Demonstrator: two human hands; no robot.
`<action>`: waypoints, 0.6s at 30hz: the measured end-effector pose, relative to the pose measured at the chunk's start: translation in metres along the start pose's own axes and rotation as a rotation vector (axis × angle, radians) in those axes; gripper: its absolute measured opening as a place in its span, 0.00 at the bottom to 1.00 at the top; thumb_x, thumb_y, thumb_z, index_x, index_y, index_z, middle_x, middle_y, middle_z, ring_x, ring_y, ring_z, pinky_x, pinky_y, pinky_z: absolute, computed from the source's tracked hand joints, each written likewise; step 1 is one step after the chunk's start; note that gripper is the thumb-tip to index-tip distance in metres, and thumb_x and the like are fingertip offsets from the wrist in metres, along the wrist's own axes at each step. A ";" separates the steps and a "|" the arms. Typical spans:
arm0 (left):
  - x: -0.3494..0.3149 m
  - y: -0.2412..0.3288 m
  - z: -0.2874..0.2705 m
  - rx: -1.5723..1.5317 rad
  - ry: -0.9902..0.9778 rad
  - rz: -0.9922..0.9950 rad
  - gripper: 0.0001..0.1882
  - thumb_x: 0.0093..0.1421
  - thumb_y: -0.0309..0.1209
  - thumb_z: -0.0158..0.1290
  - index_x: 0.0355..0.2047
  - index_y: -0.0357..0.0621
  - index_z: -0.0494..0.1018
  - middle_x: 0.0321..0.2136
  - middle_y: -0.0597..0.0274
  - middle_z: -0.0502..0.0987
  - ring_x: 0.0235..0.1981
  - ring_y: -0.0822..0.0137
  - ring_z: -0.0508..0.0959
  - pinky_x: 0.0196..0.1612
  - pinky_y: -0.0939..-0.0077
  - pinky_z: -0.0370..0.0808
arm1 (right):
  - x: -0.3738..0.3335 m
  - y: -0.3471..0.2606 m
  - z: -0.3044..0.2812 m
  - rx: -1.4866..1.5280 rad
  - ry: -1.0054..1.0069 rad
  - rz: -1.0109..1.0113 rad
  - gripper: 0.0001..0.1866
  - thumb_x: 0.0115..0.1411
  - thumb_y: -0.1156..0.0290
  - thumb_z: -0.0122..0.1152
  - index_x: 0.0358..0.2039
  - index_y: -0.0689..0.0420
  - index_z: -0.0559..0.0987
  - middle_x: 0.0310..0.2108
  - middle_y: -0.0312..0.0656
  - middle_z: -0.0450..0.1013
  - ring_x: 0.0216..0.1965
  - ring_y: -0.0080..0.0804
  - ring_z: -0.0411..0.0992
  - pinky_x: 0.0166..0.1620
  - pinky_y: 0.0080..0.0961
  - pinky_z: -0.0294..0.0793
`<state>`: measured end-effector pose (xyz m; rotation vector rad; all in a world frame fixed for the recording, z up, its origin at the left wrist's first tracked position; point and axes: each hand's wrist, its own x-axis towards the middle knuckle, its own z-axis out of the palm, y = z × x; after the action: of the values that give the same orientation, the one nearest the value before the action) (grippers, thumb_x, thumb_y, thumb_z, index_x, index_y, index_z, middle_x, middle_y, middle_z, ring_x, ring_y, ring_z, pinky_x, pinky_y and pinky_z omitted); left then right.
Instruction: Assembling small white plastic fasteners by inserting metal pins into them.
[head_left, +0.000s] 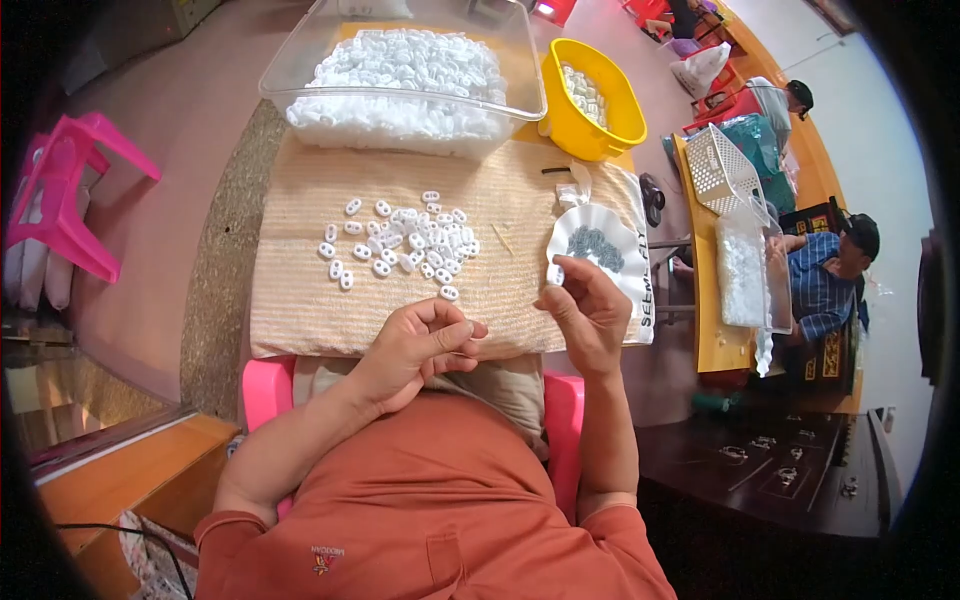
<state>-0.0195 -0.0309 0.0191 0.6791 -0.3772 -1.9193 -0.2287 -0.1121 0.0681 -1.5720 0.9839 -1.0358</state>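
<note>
My right hand [592, 312] is raised at the table's right front, its thumb and fingers pinching a small white oval plastic piece [555, 274]. My left hand [422, 348] is at the front edge of the towel, thumb pressed to the fingers; whatever it may hold is too small to make out. Beyond the left hand lies a loose pile of white oval plastic pieces [415, 235], each with two dark holes. Just past the right hand sits a white fluted dish [622, 222] with a heap of small grey parts [595, 248].
A clear plastic bin [400, 105] full of white pieces stands at the back, beside a yellow basin [628, 135]. A striped towel [300, 310] covers the table. Two people [825, 270] [780, 105] sit at the right near a white basket [722, 170]. A pink stool [65, 190] is at left.
</note>
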 end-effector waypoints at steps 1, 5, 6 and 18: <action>0.000 0.000 0.001 0.009 -0.001 -0.004 0.07 0.60 0.30 0.55 0.37 0.43 0.70 0.38 0.57 0.77 0.34 0.70 0.78 0.39 0.75 0.79 | 0.001 -0.001 -0.005 -0.110 0.006 -0.071 0.16 0.58 0.80 0.60 0.46 0.68 0.73 0.29 0.35 0.72 0.29 0.20 0.72 0.34 0.15 0.71; -0.001 0.000 0.002 0.008 0.006 -0.008 0.06 0.60 0.29 0.55 0.36 0.42 0.71 0.38 0.56 0.77 0.34 0.71 0.78 0.38 0.75 0.79 | 0.007 -0.008 -0.021 -0.320 0.088 -0.203 0.16 0.57 0.81 0.60 0.46 0.68 0.73 0.30 0.34 0.70 0.29 0.18 0.70 0.34 0.14 0.70; -0.001 0.000 0.003 0.009 0.000 -0.002 0.06 0.60 0.29 0.55 0.35 0.42 0.71 0.38 0.56 0.77 0.34 0.71 0.78 0.38 0.75 0.79 | 0.009 -0.010 -0.023 -0.363 0.109 -0.255 0.16 0.57 0.81 0.60 0.47 0.68 0.72 0.32 0.36 0.70 0.29 0.19 0.70 0.34 0.14 0.70; -0.003 0.000 0.004 0.026 -0.001 0.013 0.05 0.59 0.27 0.55 0.34 0.40 0.72 0.38 0.55 0.77 0.33 0.71 0.78 0.37 0.76 0.79 | 0.014 -0.040 -0.026 -0.723 0.338 -0.648 0.17 0.56 0.76 0.63 0.44 0.70 0.72 0.36 0.44 0.70 0.29 0.24 0.71 0.32 0.16 0.71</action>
<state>-0.0213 -0.0282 0.0227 0.6913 -0.4065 -1.9055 -0.2443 -0.1248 0.1131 -2.4697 1.1849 -1.5257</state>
